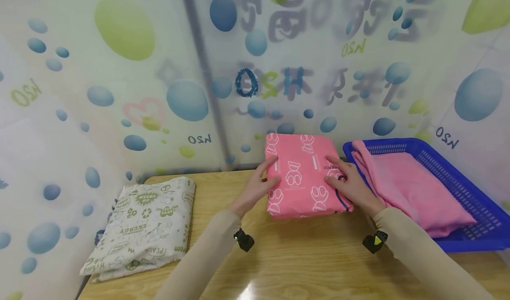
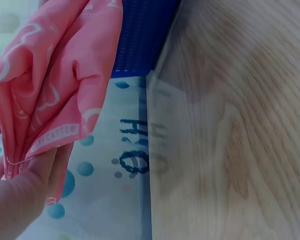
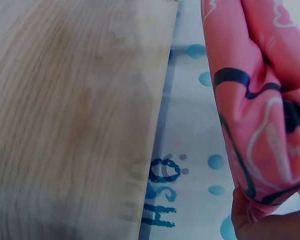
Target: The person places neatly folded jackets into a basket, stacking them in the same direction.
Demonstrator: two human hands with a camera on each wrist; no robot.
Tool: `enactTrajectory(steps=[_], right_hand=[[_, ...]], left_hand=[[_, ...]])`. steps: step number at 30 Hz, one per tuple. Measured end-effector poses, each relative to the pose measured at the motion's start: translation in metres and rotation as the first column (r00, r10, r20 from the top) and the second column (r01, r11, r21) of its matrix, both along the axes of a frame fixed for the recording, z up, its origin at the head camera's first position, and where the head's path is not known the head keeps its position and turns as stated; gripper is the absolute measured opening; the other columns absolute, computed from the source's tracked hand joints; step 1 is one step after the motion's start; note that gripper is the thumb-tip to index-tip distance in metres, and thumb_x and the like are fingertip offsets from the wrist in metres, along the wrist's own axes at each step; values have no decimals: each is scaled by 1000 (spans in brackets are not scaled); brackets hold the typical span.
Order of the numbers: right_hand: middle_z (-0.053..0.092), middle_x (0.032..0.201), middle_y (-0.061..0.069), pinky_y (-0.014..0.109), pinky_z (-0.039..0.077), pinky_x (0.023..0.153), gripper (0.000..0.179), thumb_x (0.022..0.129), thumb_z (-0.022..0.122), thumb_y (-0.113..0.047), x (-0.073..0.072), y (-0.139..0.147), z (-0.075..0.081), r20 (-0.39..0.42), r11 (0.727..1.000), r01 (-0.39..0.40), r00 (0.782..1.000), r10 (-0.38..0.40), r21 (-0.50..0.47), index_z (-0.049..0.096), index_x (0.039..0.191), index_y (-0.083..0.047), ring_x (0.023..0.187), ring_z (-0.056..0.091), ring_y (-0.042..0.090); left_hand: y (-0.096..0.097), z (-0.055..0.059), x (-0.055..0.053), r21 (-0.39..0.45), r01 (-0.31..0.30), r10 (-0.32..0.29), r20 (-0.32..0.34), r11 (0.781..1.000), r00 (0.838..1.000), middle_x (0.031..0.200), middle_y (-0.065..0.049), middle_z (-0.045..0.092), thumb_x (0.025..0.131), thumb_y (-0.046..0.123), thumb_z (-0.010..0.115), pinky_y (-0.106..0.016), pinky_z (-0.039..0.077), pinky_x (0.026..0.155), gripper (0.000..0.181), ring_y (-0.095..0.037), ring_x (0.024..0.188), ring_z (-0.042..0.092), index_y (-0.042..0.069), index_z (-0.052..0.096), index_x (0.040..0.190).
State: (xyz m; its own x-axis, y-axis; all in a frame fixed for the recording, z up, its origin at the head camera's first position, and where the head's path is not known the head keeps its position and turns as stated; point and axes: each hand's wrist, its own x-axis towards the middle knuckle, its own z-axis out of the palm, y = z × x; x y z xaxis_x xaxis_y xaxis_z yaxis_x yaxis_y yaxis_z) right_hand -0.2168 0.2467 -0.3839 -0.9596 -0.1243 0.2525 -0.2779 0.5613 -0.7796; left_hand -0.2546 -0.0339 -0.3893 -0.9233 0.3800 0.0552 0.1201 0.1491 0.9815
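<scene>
A pink folded cloth (image 1: 304,176) with white bear outlines is raised off the wooden table, its broad face towards the head view. My left hand (image 1: 255,188) grips its left edge, thumb on the near face. At the opposite edge my right hand (image 1: 356,187) holds it, thumb and a finger showing on the print. Thick folded layers of the pink cloth (image 2: 65,75) and a strip of lettering appear in the left wrist view. Dark blue bands cross the cloth (image 3: 255,115) in the right wrist view, near the right hand (image 3: 275,226). Fingers behind the cloth are partly hidden.
The wooden table (image 1: 279,260) stands against a bubble-printed curtain (image 1: 159,70). On its left lies a folded white cloth (image 1: 155,225) with green print, overhanging the left edge. At right, a blue plastic basket (image 1: 450,158) contains plain pink cloth (image 1: 414,185).
</scene>
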Motion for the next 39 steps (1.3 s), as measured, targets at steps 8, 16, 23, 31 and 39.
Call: enactTrajectory(steps=[8, 16, 23, 31, 39], right_hand=[[23, 151, 28, 52, 32, 103, 64, 91, 62, -20, 1, 26, 15, -40, 999, -15, 999, 13, -41, 36, 148, -4, 132, 32, 41], [37, 141, 26, 20, 44, 66, 64, 97, 58, -27, 11, 56, 26, 49, 998, 28, 998, -26, -53, 28, 153, -16, 81, 54, 15], [49, 125, 25, 23, 45, 59, 65, 98, 57, -29, 16, 86, 33, 32, 999, 50, 998, -50, 16, 27, 154, -19, 75, 56, 15], [37, 137, 29, 26, 49, 59, 64, 98, 54, -29, 25, 112, 47, 94, 998, 35, 995, -40, 55, 25, 154, -17, 80, 56, 7], [40, 129, 30, 33, 50, 50, 61, 99, 53, -25, 30, 140, 51, 137, 997, 46, 989, -56, 69, 25, 154, -22, 67, 60, 14]], left_hand=[[26, 10, 2, 78, 62, -63, 16, 995, 998, 145, -11, 30, 96, 10, 58, -41, 50, 89, 63, -37, 121, 49, 29, 33, 150], [55, 22, 10, 119, 128, -131, 12, 985, 991, 147, -12, 30, 94, 7, 59, -40, 51, 89, 67, -36, 122, 49, 26, 29, 152], [81, 25, 13, 139, 181, -183, 0, 974, 983, 146, -7, 33, 93, 6, 61, -36, 52, 85, 71, -29, 119, 53, 29, 27, 151], [107, 32, 21, 163, 226, -231, 14, 960, 973, 148, -3, 30, 91, 2, 63, -31, 52, 85, 79, -27, 120, 52, 29, 23, 153], [134, 32, 29, 157, 264, -270, 17, 952, 963, 150, 3, 25, 87, -2, 63, -24, 50, 84, 84, -20, 119, 52, 28, 21, 154]])
